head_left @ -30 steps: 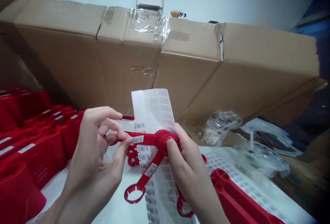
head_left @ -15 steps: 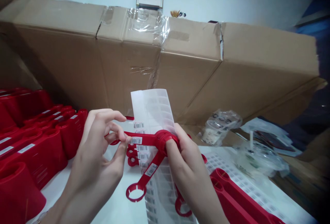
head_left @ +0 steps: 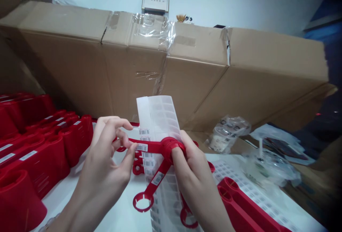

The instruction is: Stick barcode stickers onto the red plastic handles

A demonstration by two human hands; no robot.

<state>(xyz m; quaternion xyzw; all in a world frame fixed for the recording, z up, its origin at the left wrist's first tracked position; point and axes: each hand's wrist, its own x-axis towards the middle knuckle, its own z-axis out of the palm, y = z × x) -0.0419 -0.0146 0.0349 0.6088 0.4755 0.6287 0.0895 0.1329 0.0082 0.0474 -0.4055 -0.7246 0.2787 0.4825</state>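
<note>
smooth red plastic arms (head_left: 153,147), glossy label sheet (head_left: 160,118), matt cardboard (head_left: 80,68).

Red arm set (head_left: 171,146): several flat plastic arms joined at one round hub and fanned out, each ending in an open ring. It is held aloft, with the hub gripped in the right hand (head_left: 192,169). The uppermost arm runs left, roughly level, and bears a white barcode label (head_left: 142,147). The left hand (head_left: 107,169) pinches this arm beside the label. The lower arms carry similar labels.

Label sheet (head_left: 159,116): translucent white backing, upright behind the hub and slightly bowed. The upper cells are bare; barcodes remain lower down.
</note>
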